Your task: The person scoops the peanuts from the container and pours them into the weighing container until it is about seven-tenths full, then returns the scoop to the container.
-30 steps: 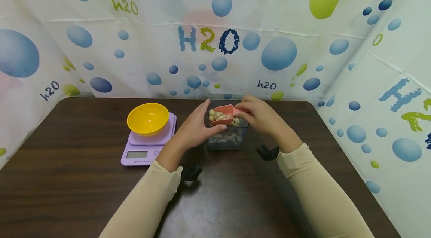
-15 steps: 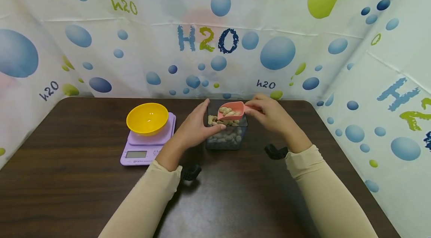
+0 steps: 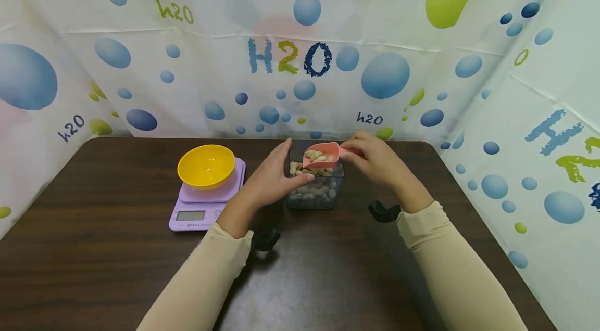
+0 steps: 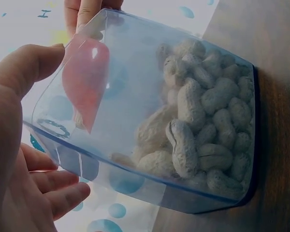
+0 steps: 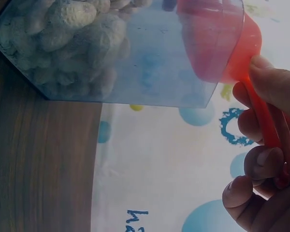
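Observation:
A clear plastic container (image 3: pixel 311 196) holding unshelled peanuts (image 4: pixel 186 137) stands toward the back of the table. My left hand (image 3: pixel 273 177) spans its left side, thumb along the near rim and fingers farther back; the fingers look extended in the left wrist view. My right hand (image 3: pixel 370 156) pinches the handle of a coral-pink scoop (image 3: pixel 330 150) between thumb and fingers. Several peanuts lie in the scoop, which is level over the container's opening. In the right wrist view, part of the scoop (image 5: pixel 249 46) shows beyond the container's rim, its handle in the curled fingers.
Left of the container, a yellow bowl (image 3: pixel 206 167) sits on a lilac kitchen scale (image 3: pixel 211 194) with a grey display. The dark wooden table (image 3: pixel 94 247) ends at a white curtain (image 3: pixel 211 86) printed with blue and green drops.
My right hand has lifted the scoop with its peanuts and drawn it rightward from the container's left part; it is nearly still over the last half second. My left hand has stayed put.

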{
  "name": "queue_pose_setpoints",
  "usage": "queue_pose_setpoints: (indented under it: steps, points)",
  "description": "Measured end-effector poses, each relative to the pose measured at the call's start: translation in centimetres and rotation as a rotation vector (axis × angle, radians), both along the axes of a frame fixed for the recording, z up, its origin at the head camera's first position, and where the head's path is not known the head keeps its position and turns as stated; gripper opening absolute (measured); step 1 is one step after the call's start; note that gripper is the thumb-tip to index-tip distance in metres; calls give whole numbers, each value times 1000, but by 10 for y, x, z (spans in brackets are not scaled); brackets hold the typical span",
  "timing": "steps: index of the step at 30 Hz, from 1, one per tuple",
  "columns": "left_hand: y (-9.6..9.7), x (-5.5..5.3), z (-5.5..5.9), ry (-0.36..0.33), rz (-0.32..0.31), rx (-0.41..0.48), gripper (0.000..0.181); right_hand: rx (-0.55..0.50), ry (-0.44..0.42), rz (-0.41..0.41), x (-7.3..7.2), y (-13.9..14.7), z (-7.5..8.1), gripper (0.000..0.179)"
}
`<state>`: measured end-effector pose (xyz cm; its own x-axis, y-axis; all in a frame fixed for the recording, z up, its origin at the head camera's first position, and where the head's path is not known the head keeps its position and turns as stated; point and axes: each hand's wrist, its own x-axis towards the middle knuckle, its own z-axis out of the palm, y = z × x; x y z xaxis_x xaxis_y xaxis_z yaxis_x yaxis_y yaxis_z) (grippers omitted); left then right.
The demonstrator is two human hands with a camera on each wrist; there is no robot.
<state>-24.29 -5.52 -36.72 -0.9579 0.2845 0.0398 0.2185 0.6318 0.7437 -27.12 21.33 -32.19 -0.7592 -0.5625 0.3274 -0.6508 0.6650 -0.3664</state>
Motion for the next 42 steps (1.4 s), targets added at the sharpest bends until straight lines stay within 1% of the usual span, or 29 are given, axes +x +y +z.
queue_pose_setpoints:
  steps: [4,7,9,12,17,22,25,29,31,34,38,42]
  points:
    - [-3,1,2,-2,-7,-9,110,8,11,1,2,-2,4,23]
    - [-5,2,6,-2,-7,-26,113,9,14,-2,3,-4,7,24]
    - [-7,3,10,15,-9,-41,114,6,20,-7,4,-4,10,24]
    - [-13,7,17,55,-5,-88,114,-3,36,-8,5,-5,15,25]
    - [-38,19,26,128,22,-205,112,-41,83,6,5,-15,20,26]
    - [-72,30,32,223,46,-278,109,-67,113,20,5,-35,25,28]
    - [-94,35,34,252,73,-326,106,-67,124,38,6,-52,27,29]
    - [-125,42,33,261,111,-371,100,-81,133,76,9,-80,26,30]
    - [-140,44,32,260,122,-375,97,-92,130,91,10,-95,26,31]
    - [-158,48,29,236,138,-372,95,-98,128,93,13,-117,24,31]
    - [-175,51,21,198,143,-353,96,-94,115,70,18,-143,20,32]
    - [-184,52,11,151,145,-332,97,-86,97,56,21,-163,15,32]
